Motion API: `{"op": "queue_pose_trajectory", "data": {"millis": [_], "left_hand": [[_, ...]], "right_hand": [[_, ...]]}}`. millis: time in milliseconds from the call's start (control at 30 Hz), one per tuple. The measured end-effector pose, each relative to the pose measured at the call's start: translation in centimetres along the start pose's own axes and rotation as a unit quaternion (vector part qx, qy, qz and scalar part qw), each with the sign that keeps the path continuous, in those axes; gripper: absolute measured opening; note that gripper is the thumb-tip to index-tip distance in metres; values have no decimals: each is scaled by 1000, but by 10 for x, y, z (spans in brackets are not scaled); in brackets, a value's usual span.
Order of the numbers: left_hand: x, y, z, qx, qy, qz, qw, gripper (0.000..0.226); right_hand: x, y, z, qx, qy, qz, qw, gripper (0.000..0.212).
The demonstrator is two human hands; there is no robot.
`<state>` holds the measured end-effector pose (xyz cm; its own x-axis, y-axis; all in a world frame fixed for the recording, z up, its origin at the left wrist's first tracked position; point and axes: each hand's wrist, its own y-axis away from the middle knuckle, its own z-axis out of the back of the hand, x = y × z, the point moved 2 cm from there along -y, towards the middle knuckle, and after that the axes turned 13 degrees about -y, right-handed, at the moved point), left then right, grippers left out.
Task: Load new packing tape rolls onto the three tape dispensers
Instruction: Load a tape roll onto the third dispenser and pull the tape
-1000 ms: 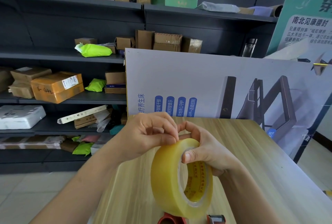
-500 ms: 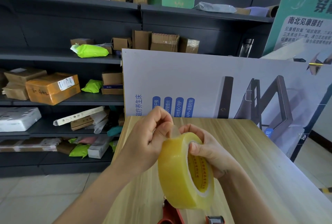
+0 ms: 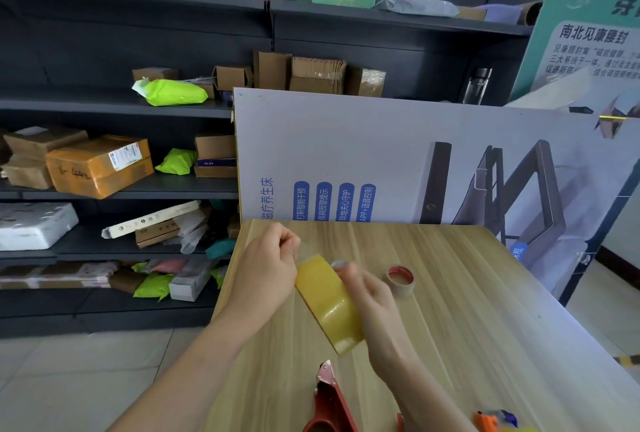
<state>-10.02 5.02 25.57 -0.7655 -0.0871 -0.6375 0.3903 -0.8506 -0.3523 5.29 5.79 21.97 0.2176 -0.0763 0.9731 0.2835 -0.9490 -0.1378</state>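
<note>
tape roll (image 3: 329, 307) held in right hand (image 3: 370, 300); left hand (image 3: 266, 269) pinches its loose end. next, likely: seat it on red dispenser (image 3: 329, 404).

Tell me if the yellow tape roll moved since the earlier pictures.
Yes. The yellow tape roll turned edge-on and dropped toward the table, uncovering the small roll.

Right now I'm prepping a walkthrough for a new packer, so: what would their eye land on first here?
The yellow tape roll held above the wooden table, the right hand gripping it and the left hand pinching at its top edge. Next, the red tape dispenser at the near edge and a small red-cored roll lying just beyond the hands.
</note>
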Motion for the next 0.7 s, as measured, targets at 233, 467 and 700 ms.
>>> {"op": "queue_pose_trajectory", "data": {"millis": [233,467,700], "left_hand": [[22,-3,-21,184,164,47,968,21],[40,-2,-24,338,229,-111,906,55],[39,-4,-33,293,134,-187,928,28]], "right_hand": [[-19,-5,13,-48,-83,-89,991,39],[-30,-18,36,-44,-102,-225,968,39],[-40,-18,45,-32,-153,-345,926,47]]}}
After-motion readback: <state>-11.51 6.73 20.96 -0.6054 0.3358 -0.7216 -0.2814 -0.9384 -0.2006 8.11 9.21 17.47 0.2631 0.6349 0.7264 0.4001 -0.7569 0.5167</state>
